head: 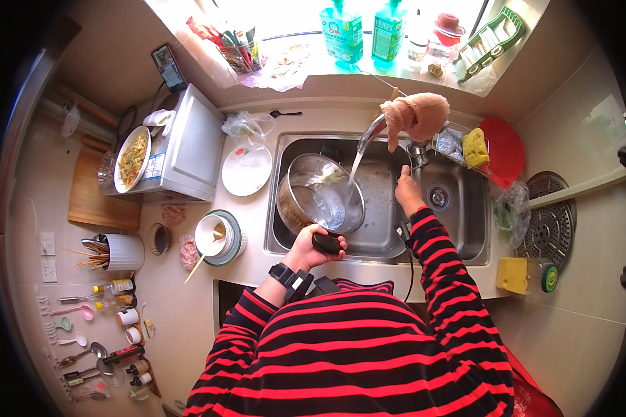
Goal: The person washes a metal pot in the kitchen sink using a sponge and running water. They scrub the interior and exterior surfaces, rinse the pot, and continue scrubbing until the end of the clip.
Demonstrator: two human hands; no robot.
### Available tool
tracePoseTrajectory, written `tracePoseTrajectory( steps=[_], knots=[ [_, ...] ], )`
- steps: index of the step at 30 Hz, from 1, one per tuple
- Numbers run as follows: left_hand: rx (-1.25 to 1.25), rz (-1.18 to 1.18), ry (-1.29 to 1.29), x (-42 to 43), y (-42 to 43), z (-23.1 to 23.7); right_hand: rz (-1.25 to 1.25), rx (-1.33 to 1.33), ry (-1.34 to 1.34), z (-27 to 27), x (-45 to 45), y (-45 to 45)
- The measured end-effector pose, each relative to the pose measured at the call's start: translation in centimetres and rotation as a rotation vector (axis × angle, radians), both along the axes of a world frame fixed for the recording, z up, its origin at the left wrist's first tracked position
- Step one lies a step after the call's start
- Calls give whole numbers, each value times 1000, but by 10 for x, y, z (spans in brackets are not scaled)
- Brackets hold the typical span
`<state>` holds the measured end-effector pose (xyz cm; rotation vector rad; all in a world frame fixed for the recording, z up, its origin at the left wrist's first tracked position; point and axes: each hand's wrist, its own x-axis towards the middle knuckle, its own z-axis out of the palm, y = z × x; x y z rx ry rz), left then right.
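A metal pot (297, 200) sits tilted in the large sink basin (381, 219), its mouth turned toward the right. My left hand (313, 247) is closed around the pot's black handle (327, 243) at the front rim. Water runs from the curved faucet (370, 134) into the pot, where some water has gathered. A pinkish cloth (417, 117) is draped over the faucet's top. My right hand (409, 193) is at the faucet's lever (420, 161), thumb toward its end. Its other fingers are mostly hidden, so I cannot tell whether they grip the lever.
A white plate (247, 169) and stacked bowls (211, 237) with a spoon stand left of the sink. A plate of shredded food (133, 159) rests by a white appliance (193, 146). A yellow sponge (475, 148) and red basin (501, 148) sit behind the small basin (451, 229).
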<state>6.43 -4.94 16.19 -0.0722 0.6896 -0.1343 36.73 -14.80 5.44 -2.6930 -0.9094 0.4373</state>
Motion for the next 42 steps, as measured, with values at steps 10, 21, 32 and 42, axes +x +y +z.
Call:
tracePoseTrajectory(
  steps=[10, 21, 32, 42],
  knots=[
    [5, 7, -17, 3, 3, 2, 10, -12, 25, 4, 0, 0],
    [-4, -7, -33, 3, 3, -1, 5, 203, -52, 15, 2, -8],
    [35, -46, -67, 3, 2, -7, -47, 65, 75, 7, 29, 2],
    [143, -143, -119, -52, 2, -16, 31, 17, 177, -4, 37, 16]
  ],
)
